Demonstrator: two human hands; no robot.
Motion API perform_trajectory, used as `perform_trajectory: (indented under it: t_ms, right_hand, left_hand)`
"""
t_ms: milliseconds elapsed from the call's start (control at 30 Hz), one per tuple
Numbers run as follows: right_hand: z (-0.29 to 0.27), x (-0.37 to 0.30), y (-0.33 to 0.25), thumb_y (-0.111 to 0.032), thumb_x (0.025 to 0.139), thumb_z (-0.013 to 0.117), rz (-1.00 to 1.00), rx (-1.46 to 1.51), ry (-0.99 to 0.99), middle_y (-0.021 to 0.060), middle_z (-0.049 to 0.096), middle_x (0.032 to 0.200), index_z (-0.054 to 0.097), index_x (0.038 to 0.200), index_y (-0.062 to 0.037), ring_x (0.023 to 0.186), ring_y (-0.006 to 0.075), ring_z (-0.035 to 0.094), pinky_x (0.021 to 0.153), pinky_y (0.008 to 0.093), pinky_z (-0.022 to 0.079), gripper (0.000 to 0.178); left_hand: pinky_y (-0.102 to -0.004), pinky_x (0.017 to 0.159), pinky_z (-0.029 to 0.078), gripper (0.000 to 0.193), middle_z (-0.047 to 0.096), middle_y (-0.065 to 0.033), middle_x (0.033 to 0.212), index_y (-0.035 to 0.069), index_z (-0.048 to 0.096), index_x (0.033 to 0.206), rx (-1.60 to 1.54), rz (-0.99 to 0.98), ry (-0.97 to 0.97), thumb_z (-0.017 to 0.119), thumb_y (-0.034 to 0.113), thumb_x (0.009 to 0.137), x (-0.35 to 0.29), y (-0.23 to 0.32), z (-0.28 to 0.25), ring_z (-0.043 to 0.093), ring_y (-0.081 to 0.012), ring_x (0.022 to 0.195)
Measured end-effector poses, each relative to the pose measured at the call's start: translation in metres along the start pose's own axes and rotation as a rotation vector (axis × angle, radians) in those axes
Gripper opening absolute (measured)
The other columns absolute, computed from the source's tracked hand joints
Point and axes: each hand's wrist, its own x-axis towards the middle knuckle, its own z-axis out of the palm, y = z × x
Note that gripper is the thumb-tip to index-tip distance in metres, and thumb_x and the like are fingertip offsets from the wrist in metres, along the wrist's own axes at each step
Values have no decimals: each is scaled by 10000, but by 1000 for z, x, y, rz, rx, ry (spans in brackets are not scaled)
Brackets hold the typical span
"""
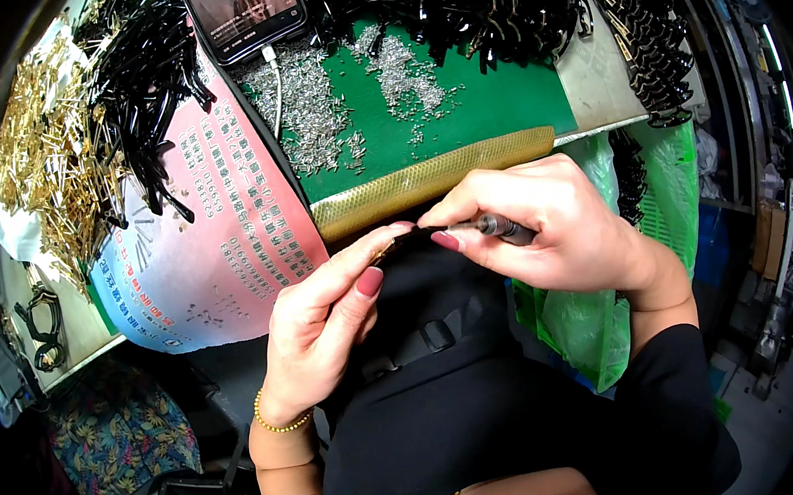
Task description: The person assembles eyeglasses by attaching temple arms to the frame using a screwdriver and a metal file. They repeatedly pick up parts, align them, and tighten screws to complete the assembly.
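Just in front of the bench edge, my two hands meet at the fingertips. My left hand point(327, 315) is closed, pinching a small gold-and-black eyeglass temple point(382, 252) between thumb and fingers; most of that piece is hidden. My right hand point(555, 224) is closed around a small screwdriver point(504, 229) with a grey collar and dark handle, whose tip I cannot make out. A dark end shows between the right thumb and forefinger, close to the left fingertips. Behind the hands, a gold textured roll point(429, 183) lines the front of the green mat point(497, 97).
Tiny silver screws point(300, 114) lie heaped on the mat. Black eyeglass temples point(488, 4) pile up behind, with gold metal pieces point(51, 174) at far left. A phone point(244, 16) with a white cable point(276, 93) stands at the back. A green plastic basket point(675, 195) sits at right.
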Motion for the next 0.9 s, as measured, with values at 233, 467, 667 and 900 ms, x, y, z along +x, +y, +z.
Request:
perform_trajectory:
  t_ms: [233,467,667,900]
  right_hand:
    - [-8,4,-8,-229,887,725,-145,-87,-195,72,690,801,649,989,-77,749,272,692,625,372,529,198]
    - [-28,-2,18,-241,955,639,175,-483,-69,146,546,1012,503,1229,-69,860,335,659,686,419,538,351]
    - [-20,2,27,-106,915,629,121,-633,-83,130,528,925,574,1302,-203,683,280,648,523,376,514,402]
    - [-20,7,34,-107,902,630,99,-606,-75,169,549,920,581,1312,-217,626,309,649,520,400,521,427]
  left_hand:
    - [-363,653,521,45,681,-93,820,39,649,977,744,299,-176,641,77,954,5,13,-8,673,-284,732]
    - [-245,547,374,232,574,-38,730,-2,608,1035,350,135,109,457,167,1082,-1,-16,-22,491,-74,592]
    - [-175,574,396,245,721,-133,1093,-12,534,1176,119,197,280,394,178,1110,30,2,23,446,-26,588]
    - [-203,517,486,209,652,-178,1291,-14,479,1195,33,136,187,379,148,1110,55,1,31,556,-60,608]
